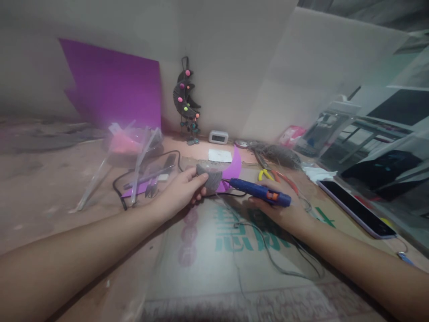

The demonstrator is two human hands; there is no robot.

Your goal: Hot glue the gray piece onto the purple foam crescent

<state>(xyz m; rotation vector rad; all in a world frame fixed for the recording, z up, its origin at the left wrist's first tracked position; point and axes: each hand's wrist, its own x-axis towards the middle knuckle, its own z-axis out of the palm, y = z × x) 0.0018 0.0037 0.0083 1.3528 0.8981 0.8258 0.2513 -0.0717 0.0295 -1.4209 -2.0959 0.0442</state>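
Note:
My left hand pinches the end of a purple crescent moon cutout, part of which is wound with grey yarn. The bare purple end curves up and away to the right. In my right hand is a blue glue gun with an orange trigger, fingers wrapped around its handle. The nozzle points left and meets or nearly meets the edge of the wound part; exact contact is hard to see. A loose strand of grey yarn trails over the cardboard below.
A finished crescent hanging with coloured dots is on the wall behind. Purple sheet leans at left, near glue sticks. Scissors, a yarn bundle, a small digital clock and a phone lie around.

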